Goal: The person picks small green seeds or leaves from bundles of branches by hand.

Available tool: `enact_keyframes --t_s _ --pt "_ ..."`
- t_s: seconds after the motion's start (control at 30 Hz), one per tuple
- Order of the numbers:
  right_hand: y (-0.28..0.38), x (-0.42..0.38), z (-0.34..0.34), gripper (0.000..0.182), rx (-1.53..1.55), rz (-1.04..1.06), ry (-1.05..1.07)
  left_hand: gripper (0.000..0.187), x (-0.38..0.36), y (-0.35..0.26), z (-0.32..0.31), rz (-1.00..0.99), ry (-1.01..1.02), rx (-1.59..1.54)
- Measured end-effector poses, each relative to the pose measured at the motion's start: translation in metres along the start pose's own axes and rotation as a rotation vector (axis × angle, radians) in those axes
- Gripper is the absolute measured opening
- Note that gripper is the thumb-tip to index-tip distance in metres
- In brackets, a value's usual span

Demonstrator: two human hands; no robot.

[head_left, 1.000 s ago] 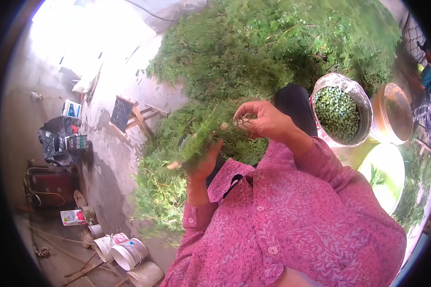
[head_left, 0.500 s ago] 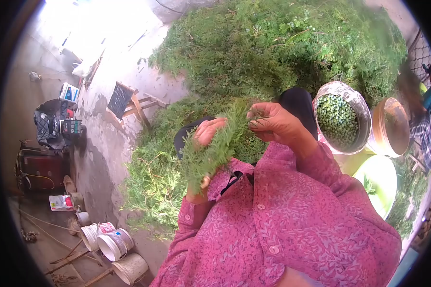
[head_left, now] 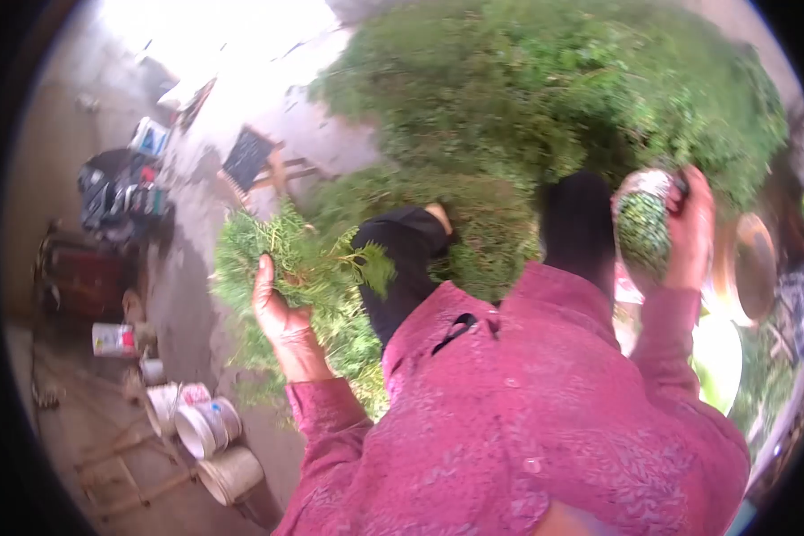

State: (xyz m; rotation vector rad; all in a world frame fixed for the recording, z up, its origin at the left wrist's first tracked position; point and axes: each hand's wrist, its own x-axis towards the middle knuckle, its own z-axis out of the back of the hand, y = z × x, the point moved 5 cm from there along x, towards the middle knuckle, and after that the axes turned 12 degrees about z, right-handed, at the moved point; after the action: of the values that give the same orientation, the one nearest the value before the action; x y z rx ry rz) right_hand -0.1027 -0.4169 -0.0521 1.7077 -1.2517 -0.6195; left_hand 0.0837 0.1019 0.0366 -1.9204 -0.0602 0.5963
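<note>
My left hand (head_left: 281, 308) is out to the left, closed around a leafy green sprig (head_left: 308, 259). On the right, my right hand (head_left: 690, 223) is over the bucket of small green cones (head_left: 643, 223) and covers its right side. The fingers of that hand bend at the bucket's far rim; whether they hold anything is hidden by blur. A large heap of green branches (head_left: 509, 80) lies in front of my knees, and more greenery spreads between my legs and beneath the sprig.
A small stool (head_left: 259, 161) stands at the upper left. Several white buckets (head_left: 207, 429) lie at the lower left, near a dark red box (head_left: 85, 281). Beyond my right hand are a tan bucket (head_left: 752, 268), a bright green tub (head_left: 719, 357) and part of a person's checked clothing (head_left: 799, 308).
Both hands have moved apart from the middle. My left hand went left with the sprig, and my right hand went right to the bucket of cones. The view has shifted slightly.
</note>
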Motion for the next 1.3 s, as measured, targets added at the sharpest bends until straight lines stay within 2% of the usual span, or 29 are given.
enact_keyframes --t_s 0.03,0.07,0.1,0.13,0.17,0.2,0.27,0.33,0.4,0.43,0.5,0.57,0.63,0.67,0.7,0.73,0.77,0.8,0.83,0.97,1.0,1.07,1.1,1.17,1.3 --pt "-0.004 0.005 0.025 0.015 -0.18 0.102 -0.08 0.04 0.02 0.005 0.016 -0.021 0.225 -0.089" --pt "-0.01 0.008 0.045 0.019 -0.49 0.124 -0.088 0.041 0.038 0.011 0.031 -0.036 0.461 -0.169" --pt "-0.033 0.034 0.091 0.027 -1.063 0.15 0.18 0.035 0.028 0.013 0.029 -0.091 0.365 -0.159" --pt "-0.03 0.021 0.084 0.037 -1.628 0.301 0.359 0.035 0.027 0.018 0.023 -0.106 0.358 -0.165" --pt "-0.04 0.014 0.097 0.043 -1.681 0.345 0.49 0.03 0.024 0.029 0.003 0.136 0.731 -0.572" --pt "-0.042 0.01 0.095 0.043 -1.675 0.351 0.499 0.026 0.014 0.032 -0.014 0.393 1.096 -0.975" --pt "-0.048 -0.003 0.097 0.045 -1.595 0.185 0.491 0.021 0.01 0.038 -0.027 0.433 1.135 -1.037" --pt "-0.052 -0.01 0.089 0.045 -1.585 0.176 0.519 0.018 0.007 0.041 -0.036 0.491 1.183 -1.097" --pt "-0.056 -0.014 0.074 0.043 -1.558 0.174 0.58 0.015 0.002 0.04 -0.041 0.54 1.313 -1.145" --pt "-0.056 -0.018 0.066 0.042 -1.528 0.165 0.576 0.015 -0.002 0.037 -0.042 0.542 1.314 -1.141" --pt "-0.058 -0.023 0.052 0.042 -1.485 0.144 0.6 0.018 -0.009 0.029 -0.04 0.439 1.167 -1.128" --pt "-0.057 -0.025 0.047 0.041 -1.486 0.155 0.611 0.015 -0.022 0.004 -0.024 -0.094 0.827 -0.56" --pt "-0.062 -0.023 0.054 0.04 -1.512 0.184 0.603 0.019 0.026 -0.015 0.038 -0.202 0.567 -0.361" --pt "-0.064 -0.021 0.06 0.04 -1.495 0.188 0.607 0.032 0.029 -0.025 0.042 0.249 0.879 -1.145" --pt "-0.063 -0.021 0.064 0.04 -1.491 0.174 0.593 0.044 0.054 -0.04 0.082 -0.005 0.559 -0.81" --pt "-0.059 -0.023 0.066 0.04 -1.51 0.167 0.575 0.055 0.049 -0.039 0.092 -0.099 0.296 -0.928" --pt "-0.057 -0.024 0.067 0.04 -1.497 0.133 0.555 0.062 0.079 -0.04 0.14 -0.249 0.151 -0.727" --pt "-0.057 -0.026 0.067 0.04 -1.477 0.099 0.537 0.067 0.046 -0.027 0.115 -0.067 0.018 -0.928" --pt "-0.054 -0.029 0.064 0.041 -1.49 0.094 0.535 0.067 0.047 -0.018 0.112 -0.061 0.025 -0.921" --pt "-0.055 -0.025 0.054 0.041 -1.484 0.096 0.55 0.058 0.056 0.07 0.141 0.602 -0.233 -0.782" --pt "-0.054 -0.02 0.049 0.041 -1.496 0.099 0.554 0.058 0.055 0.076 0.134 0.611 -0.239 -0.788" --pt "-0.05 -0.014 0.027 0.041 -1.455 0.177 0.596 0.047 0.064 0.074 0.087 0.558 0.252 -0.594" --pt "-0.046 -0.012 0.015 0.041 -1.418 0.162 0.584 0.047 0.079 0.078 0.082 0.567 0.25 -0.601" --pt "-0.047 -0.005 -0.005 0.041 -1.424 0.209 0.607 0.039 0.115 0.078 0.054 0.489 0.63 -0.445" --pt "-0.054 0.002 -0.049 0.037 -1.338 0.262 0.678 0.031 0.092 0.07 -0.053 0.38 0.568 -0.333"
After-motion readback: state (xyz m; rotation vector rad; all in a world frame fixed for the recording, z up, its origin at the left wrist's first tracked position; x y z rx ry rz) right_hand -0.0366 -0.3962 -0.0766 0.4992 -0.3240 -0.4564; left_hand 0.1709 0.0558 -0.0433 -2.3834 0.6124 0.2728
